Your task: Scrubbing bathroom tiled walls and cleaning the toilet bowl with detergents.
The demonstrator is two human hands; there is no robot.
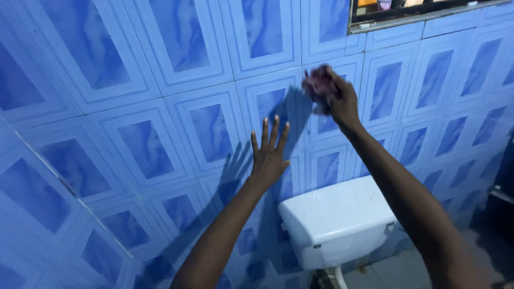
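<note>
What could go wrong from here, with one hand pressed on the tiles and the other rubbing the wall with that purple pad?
The left hand is spread flat on the blue wall tiles; if they are wet, it might slip. The right hand rubs a purple pad at full reach above the toilet cistern, so a slip could bring the arm down onto its lid. The pad looks blurred, so the grip may be loose.

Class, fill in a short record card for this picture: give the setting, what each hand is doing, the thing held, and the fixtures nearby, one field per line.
Setting: blue tiled wall, seen from a head camera
Left hand: open, fingers spread, flat against the wall
Right hand: raised, closed on a cloth
Cloth: dark purplish, bunched, blurred, pressed at the wall
Cistern: white, below the hands, against the wall
Window ledge: top right, above the tiles
</note>
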